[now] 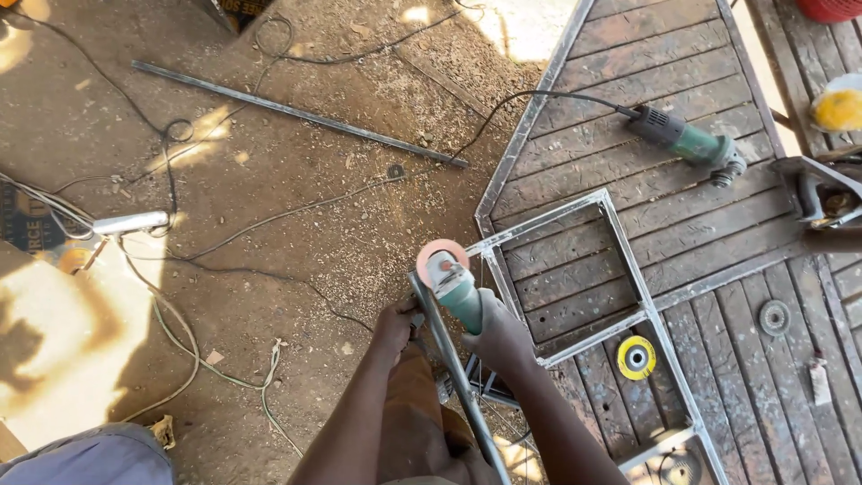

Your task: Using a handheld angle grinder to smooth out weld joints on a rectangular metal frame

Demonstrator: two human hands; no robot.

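One large wooden plank platform (682,81), grey and paint-worn with a metal edge, fills the right of our view over the sandy dirt ground (296,207). On it lies a welded frame of grey square steel tubing (620,233), its near corner overhanging the platform edge beside our hands.

One long grey steel tube (453,368) runs from our lap up to that corner. Our left hand (395,325) is wrapped round it near its upper end, fingers curled fully shut on the metal.

One long flat steel bar (296,112) lies loose on the dirt, well apart from us.

One green-bodied angle grinder (458,292) sits in our right hand (498,337); the fingers are closed tight round its body. Its worn pinkish round disc (440,260) stands at the tube's top end, next to the frame corner; we cannot tell whether it touches the metal.

One second green angle grinder with a black handle (682,139) lies unattended on the planks beyond the frame, its black cable (539,97) trailing off onto the dirt.

One chrome handle-shaped piece (130,222) rests on the ground at far left among loose wires.

One yellow flap disc (636,357) lies on the planks inside the frame, near our right forearm.

One dark grey round disc (774,317) lies further right on the planks.
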